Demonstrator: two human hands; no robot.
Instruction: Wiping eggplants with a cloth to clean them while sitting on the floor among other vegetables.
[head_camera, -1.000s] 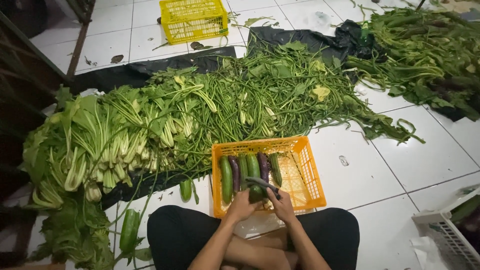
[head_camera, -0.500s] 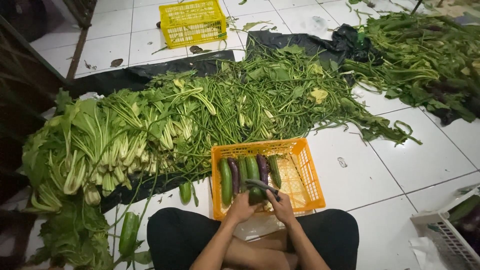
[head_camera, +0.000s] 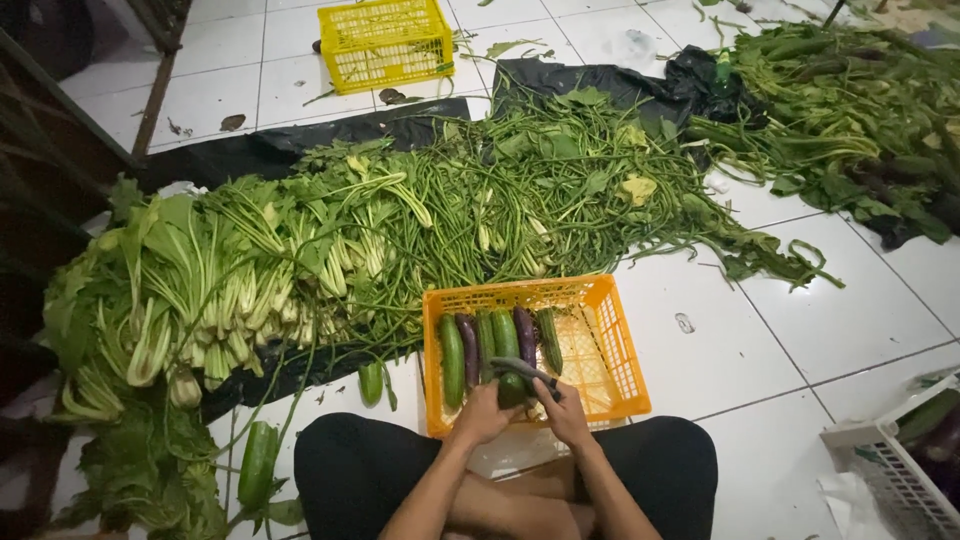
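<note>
I sit cross-legged on the white tile floor with an orange plastic crate (head_camera: 615, 330) in front of my knees. Cucumbers (head_camera: 452, 358) and purple eggplants (head_camera: 525, 332) lie side by side in the crate's left half. My left hand (head_camera: 483, 412) and my right hand (head_camera: 565, 412) meet over the crate's near edge. Both are closed around a dark green cucumber (head_camera: 512, 386), with a dark slim thing, a knife perhaps, on top of it in my right hand.
A long heap of leafy greens (head_camera: 190, 300) and long beans (head_camera: 500, 200) lies on black plastic sheeting beyond the crate. Loose cucumbers (head_camera: 258, 460) rest at my left. A yellow crate (head_camera: 385, 40) stands far back; a white basket (head_camera: 890, 460) sits at right.
My hands have stayed at the crate's near edge on the same cucumber; only the view has shifted slightly.
</note>
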